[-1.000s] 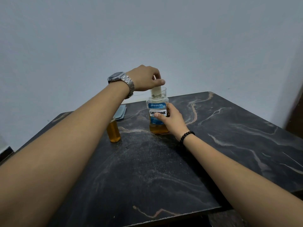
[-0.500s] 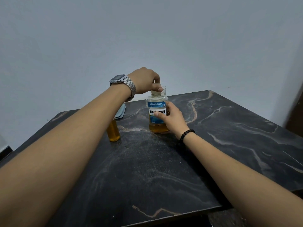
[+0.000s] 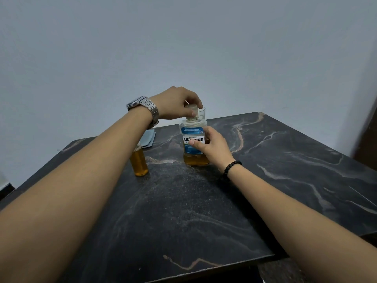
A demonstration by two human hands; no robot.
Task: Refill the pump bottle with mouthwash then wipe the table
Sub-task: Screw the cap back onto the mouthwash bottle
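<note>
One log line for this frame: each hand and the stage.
left hand: grips cap | right hand: holds mouthwash bottle upright on table | stage: at cap, turn direction unclear

Steel watch [image 3: 142,108], black bead bracelet [image 3: 231,168]

The left hand [image 3: 175,104] covers most of the cap [image 3: 191,111] of the mouthwash bottle [image 3: 193,142], so only its front side shows under the fingers. The right hand [image 3: 212,149] hides the right part of the label; the small print is too small to read. Behind the cap, a clear glass [image 3: 202,113] shows only its rim. The left forearm hides the top of the small amber bottle [image 3: 139,163] and part of the blue cloth [image 3: 149,137]. Both arms are cut off by the lower edge.
</note>
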